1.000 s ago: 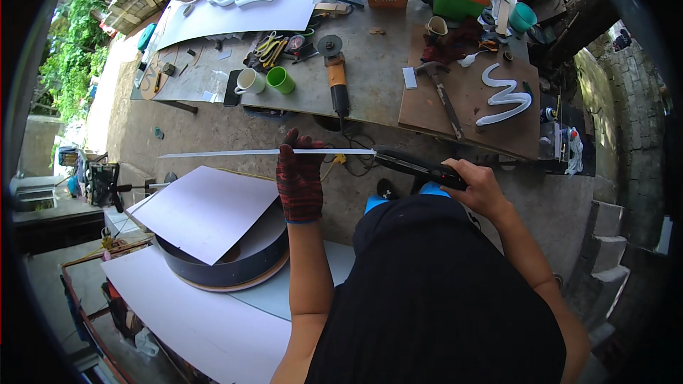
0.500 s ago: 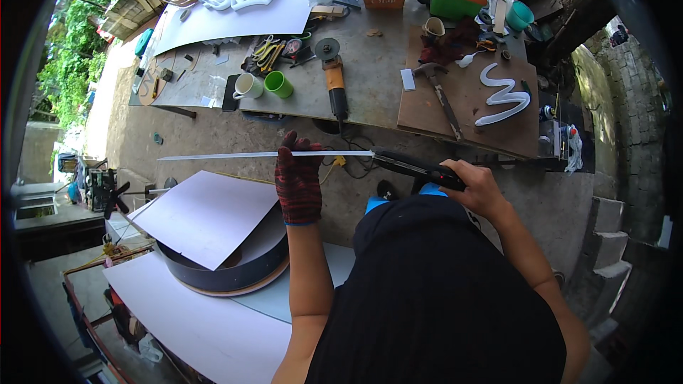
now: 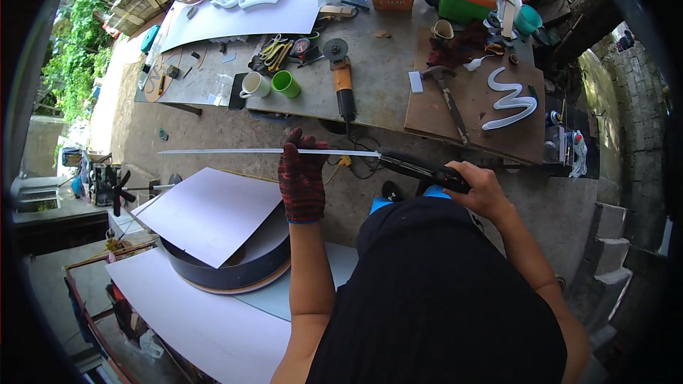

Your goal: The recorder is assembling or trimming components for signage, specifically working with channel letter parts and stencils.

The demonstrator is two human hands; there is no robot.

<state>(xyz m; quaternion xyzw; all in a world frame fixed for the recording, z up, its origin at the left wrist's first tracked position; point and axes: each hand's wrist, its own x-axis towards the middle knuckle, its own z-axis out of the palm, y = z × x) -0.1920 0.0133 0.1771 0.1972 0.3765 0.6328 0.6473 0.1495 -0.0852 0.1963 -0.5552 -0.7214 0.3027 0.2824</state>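
Observation:
In front of me a long, thin white strip (image 3: pixel 220 151) runs nearly level, seen edge-on. My left hand (image 3: pixel 302 181), in a red and black striped knit glove, pinches it between thumb and fingers, with its free end reaching out to the left. The strip's right end meets the tip of a black hand tool (image 3: pixel 413 168) with long handles, pliers-like in shape; its jaws are too small to make out. Bare, my right hand (image 3: pixel 482 190) wraps round the handle end of that tool.
Ahead stands a workbench (image 3: pixel 388 89) bearing an angle grinder (image 3: pixel 343 89), a hammer (image 3: pixel 448 103), a white mug (image 3: pixel 254 85), a green cup (image 3: pixel 287 84) and a white wavy shape (image 3: pixel 514 99). At lower left, a white sheet (image 3: pixel 213 213) lies over a dark round frame (image 3: pixel 213 270). Concrete steps (image 3: pixel 608 242) rise at right.
The view has shifted slightly, so the bench appears a little lower and further right. Both hands keep their grip, and the strip and tool hold nearly the same place.

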